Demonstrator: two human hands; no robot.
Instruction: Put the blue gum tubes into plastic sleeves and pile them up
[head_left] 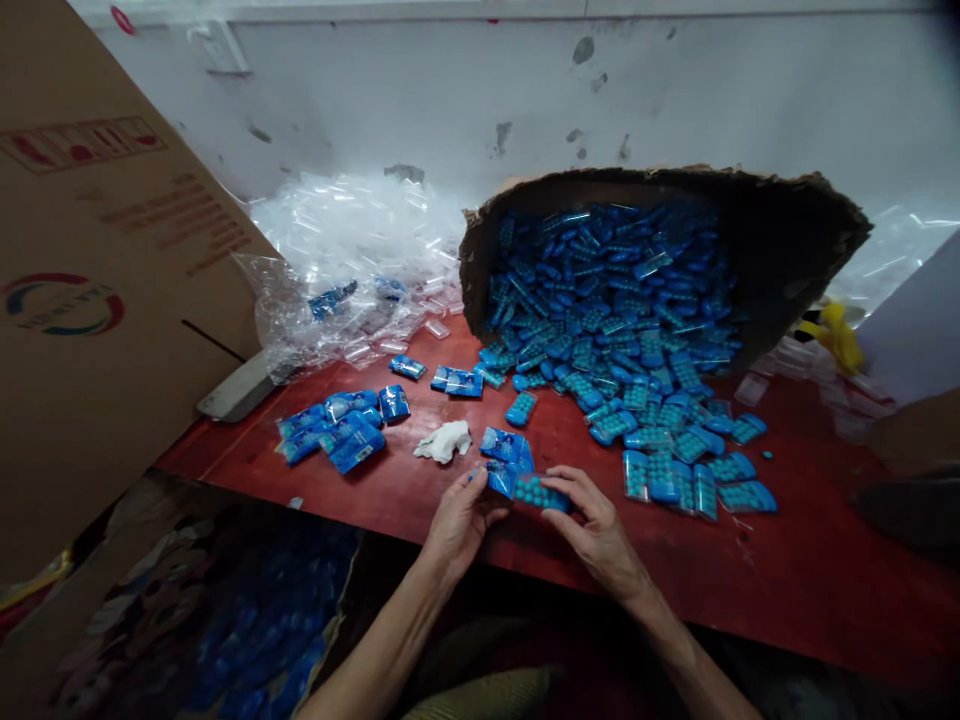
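Observation:
My left hand (459,520) pinches a small blue printed packet (501,477) at the near edge of the red table (787,590). My right hand (596,525) grips a clear blister strip of blue pills (541,493), its end touching the packet. Both hands meet just in front of a few more blue packets (504,444). A crumpled white cloth (444,441) lies just left of them.
A tipped cardboard box (780,250) spills several blue pill strips (645,400) across the table. Filled blue packets (341,430) lie at the left. Clear plastic bags (352,260) pile against the wall. A large brown carton (90,300) stands left; a box of blue packets (255,620) sits below.

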